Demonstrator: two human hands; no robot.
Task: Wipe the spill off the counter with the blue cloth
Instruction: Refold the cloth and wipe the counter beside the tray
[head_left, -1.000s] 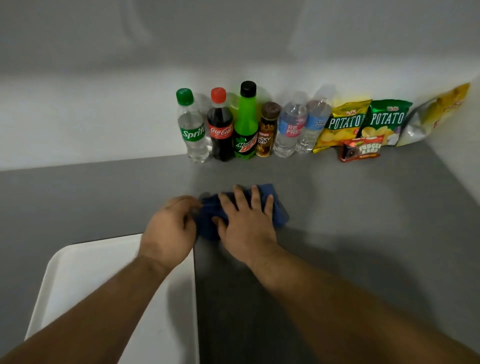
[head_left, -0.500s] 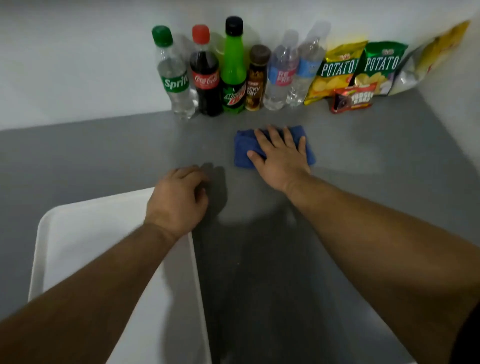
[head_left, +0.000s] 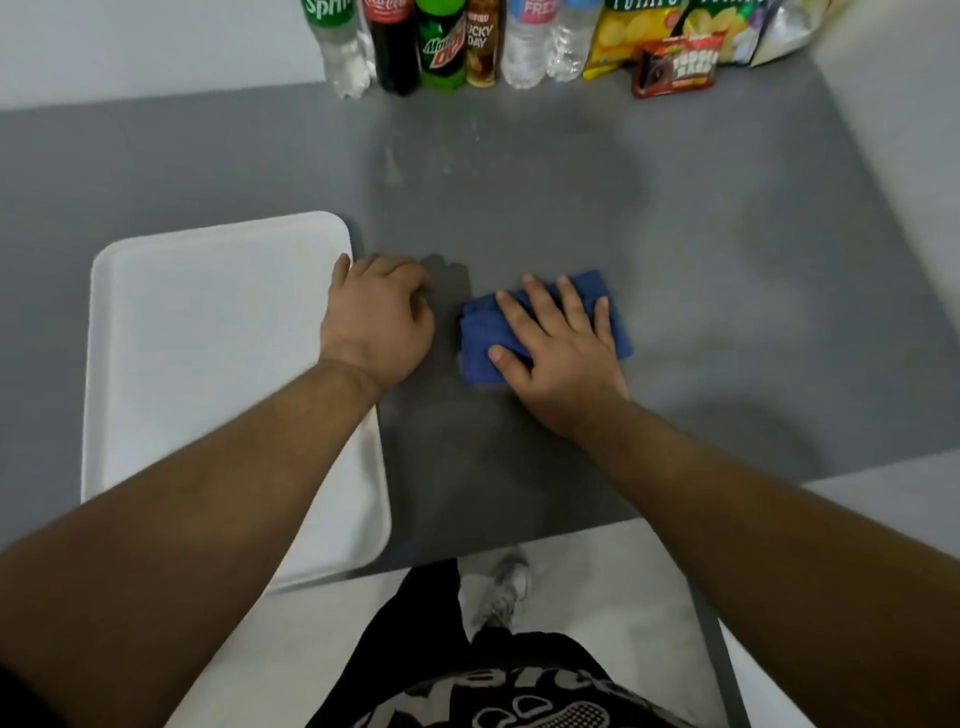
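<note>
The folded blue cloth (head_left: 480, 345) lies flat on the grey counter (head_left: 727, 234), near its middle. My right hand (head_left: 558, 353) presses down on the cloth with fingers spread across its top. My left hand (head_left: 376, 317) rests on the counter just left of the cloth, fingers curled, touching the right edge of a white tray. A faint damp smear (head_left: 395, 169) shows on the counter further back, toward the bottles.
A white tray (head_left: 208, 338) lies on the left of the counter. Several drink bottles (head_left: 441, 47) and snack bags (head_left: 675, 62) line the back wall. The counter's front edge runs below my arms, with the floor and my shoe (head_left: 501, 587) beneath.
My right hand has slid the cloth back toward me from near the bottles. The view has tilted further down. My left hand stays by the tray's edge.
</note>
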